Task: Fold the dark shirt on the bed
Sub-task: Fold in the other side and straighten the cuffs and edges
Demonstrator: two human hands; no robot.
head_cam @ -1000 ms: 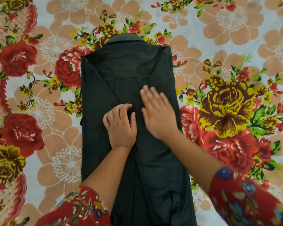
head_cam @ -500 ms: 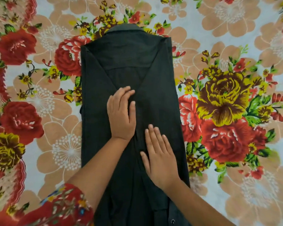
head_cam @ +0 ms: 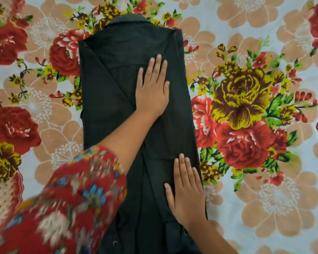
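Note:
The dark shirt lies lengthwise on the bed, collar at the far end, both sides folded inward into a long narrow strip. My left hand lies flat on its upper middle, fingers spread and pointing to the collar. My right hand presses flat on the lower right part of the shirt, close to its right edge. Neither hand grips the cloth. The shirt's near end runs out of the frame and my left sleeve covers its lower left.
The bed is covered by a floral sheet with large red, yellow and peach flowers on all sides of the shirt. My red patterned left sleeve fills the lower left, blurred.
My left hand slid up and right along the shirt toward the collar and opened flat. My right hand moved down the right side toward me.

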